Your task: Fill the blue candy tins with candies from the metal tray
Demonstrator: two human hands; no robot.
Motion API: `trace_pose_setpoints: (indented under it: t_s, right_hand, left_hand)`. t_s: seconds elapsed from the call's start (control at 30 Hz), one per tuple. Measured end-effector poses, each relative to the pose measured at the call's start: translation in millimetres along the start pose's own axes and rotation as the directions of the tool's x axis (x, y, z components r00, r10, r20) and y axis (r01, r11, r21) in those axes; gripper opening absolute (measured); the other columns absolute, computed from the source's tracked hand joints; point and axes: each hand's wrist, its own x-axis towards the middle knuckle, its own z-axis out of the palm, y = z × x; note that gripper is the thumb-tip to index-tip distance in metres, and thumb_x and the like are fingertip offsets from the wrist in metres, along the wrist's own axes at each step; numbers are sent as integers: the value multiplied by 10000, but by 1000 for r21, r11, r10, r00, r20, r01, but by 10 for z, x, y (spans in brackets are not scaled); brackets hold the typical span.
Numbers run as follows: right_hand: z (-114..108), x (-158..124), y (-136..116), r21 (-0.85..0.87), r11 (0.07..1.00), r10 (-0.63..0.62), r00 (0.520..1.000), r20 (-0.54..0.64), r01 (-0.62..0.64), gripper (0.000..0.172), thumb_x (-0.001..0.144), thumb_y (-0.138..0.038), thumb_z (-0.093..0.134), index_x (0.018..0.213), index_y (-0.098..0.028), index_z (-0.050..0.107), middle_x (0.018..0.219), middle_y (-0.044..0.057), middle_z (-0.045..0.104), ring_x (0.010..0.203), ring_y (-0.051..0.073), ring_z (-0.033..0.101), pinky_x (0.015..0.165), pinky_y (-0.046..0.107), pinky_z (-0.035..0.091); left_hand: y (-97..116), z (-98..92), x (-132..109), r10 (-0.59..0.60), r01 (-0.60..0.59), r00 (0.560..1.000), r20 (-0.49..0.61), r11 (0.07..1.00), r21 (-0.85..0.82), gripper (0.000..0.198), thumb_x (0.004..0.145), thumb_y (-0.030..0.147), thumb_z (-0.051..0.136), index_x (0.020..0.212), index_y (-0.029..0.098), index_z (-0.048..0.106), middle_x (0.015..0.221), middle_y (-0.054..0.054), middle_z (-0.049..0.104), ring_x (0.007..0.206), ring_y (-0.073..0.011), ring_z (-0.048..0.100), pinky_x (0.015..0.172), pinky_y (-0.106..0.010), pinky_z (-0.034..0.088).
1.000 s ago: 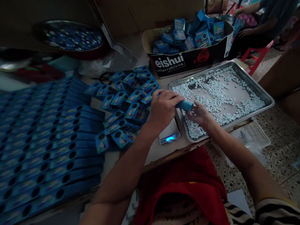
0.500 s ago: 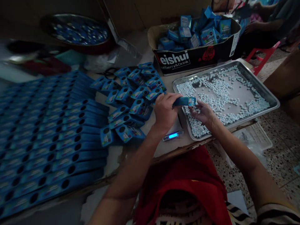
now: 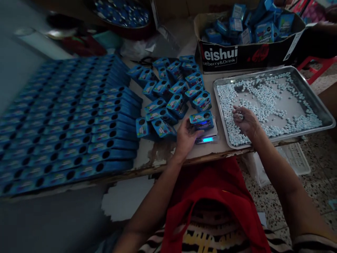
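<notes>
My left hand (image 3: 184,136) has its thumb and fingers around the near-left side of a small blue candy box (image 3: 201,121). That box rests upright on, or just over, a small digital scale (image 3: 212,133) whose display glows blue. Over the left part of a metal tray (image 3: 328,121), my right hand (image 3: 245,121) is curled, palm up, around a few pale candies (image 3: 239,113). Many more round, pale blue and white candies (image 3: 265,100) lie spread across the tray. Left of the scale stand several loose blue boxes (image 3: 177,105), most showing a dark round hole on top.
Tight rows of blue boxes (image 3: 86,116) fill the table's left side. Behind the tray is a black carton (image 3: 242,56) heaped with blue boxes. Dark scissors (image 3: 144,61) and a round container (image 3: 131,32) of blue wrapped pieces sit farther back. A red stool (image 3: 316,68) stands right.
My left hand has brought the box down and left onto or just over the scale. My right hand has drawn away from the box and curled over the tray. The view has shifted left.
</notes>
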Motion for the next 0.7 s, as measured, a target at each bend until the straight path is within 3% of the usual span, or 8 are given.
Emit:
trace_pose_setpoints:
  t_s: [0.07, 0.17, 0.27, 0.33, 0.43, 0.6, 0.63, 0.7]
  right_hand:
    - [-5, -1, -15, -25, 1000, -15, 1000, -26, 15, 229, 856, -46, 587, 1040, -182, 600, 705, -22, 611, 469, 70, 466, 360, 112, 328]
    - [4, -3, -36, -89, 996, -31, 999, -35, 28, 189, 878, -83, 609, 1036, -184, 622, 683, -35, 598, 474, 67, 465, 372, 111, 333]
    - [37, -41, -57, -172, 983, -63, 998, -4, 61, 186, 865, -68, 642, 987, -206, 616, 626, -73, 560, 434, 53, 395, 364, 105, 299]
    - [84, -109, -72, -227, 969, -96, 995, 18, 98, 173, 880, -65, 671, 946, -212, 606, 616, -81, 562, 430, 44, 384, 375, 100, 303]
    - [214, -268, -86, -295, 946, -121, 990, 69, 136, 144, 941, -105, 726, 925, -199, 618, 638, -80, 577, 449, 23, 400, 398, 90, 306]
    - [567, -511, -68, -467, 877, -70, 991, 112, 115, 147, 963, -188, 801, 932, -188, 657, 652, -69, 579, 462, 19, 399, 399, 91, 298]
    - [640, -537, -64, -498, 860, -60, 992, 112, 108, 151, 956, -184, 808, 929, -186, 659, 660, -62, 590, 466, 20, 404, 402, 90, 310]
    - [774, -567, -64, -544, 834, -36, 993, 110, 91, 158, 935, -155, 810, 924, -184, 655, 687, -46, 617, 481, 23, 429, 414, 90, 350]
  left_hand:
    - [126, -112, -62, 79, -80, 997, 20, 996, 30, 751, 762, 392, 974, 1403, 232, 615, 1369, -101, 762, 1310, -281, 752, 1182, -469, 605]
    - [401, -339, -215, 167, -176, 984, 67, 971, 163, 691, 883, 350, 902, 1488, 263, 579, 1388, -96, 761, 1308, -270, 758, 1183, -487, 611]
    - [675, -559, -386, 235, -246, 969, 74, 919, 309, 602, 930, 315, 869, 1471, 280, 608, 1322, -73, 791, 1227, -257, 792, 1129, -479, 648]
    - [820, -676, -471, 312, -296, 950, 13, 885, 359, 529, 944, 276, 853, 1430, 274, 645, 1314, -63, 797, 1201, -246, 799, 1126, -477, 648]
    - [955, -823, -518, 462, -381, 875, -144, 841, 383, 495, 933, 202, 848, 1396, 242, 676, 1287, -59, 797, 1182, -234, 797, 1127, -480, 643]
    - [943, -1057, -450, 669, -504, 675, -310, 726, 469, 439, 918, 200, 825, 1336, 218, 694, 1208, -35, 764, 1131, -237, 792, 1085, -522, 651]
    - [913, -1100, -442, 672, -495, 661, -333, 725, 479, 421, 918, 223, 820, 1320, 214, 695, 1202, -37, 755, 1147, -245, 785, 1083, -528, 649]
    - [833, -1175, -443, 634, -449, 677, -374, 758, 472, 406, 916, 279, 811, 1298, 209, 692, 1203, -45, 738, 1187, -261, 769, 1079, -521, 646]
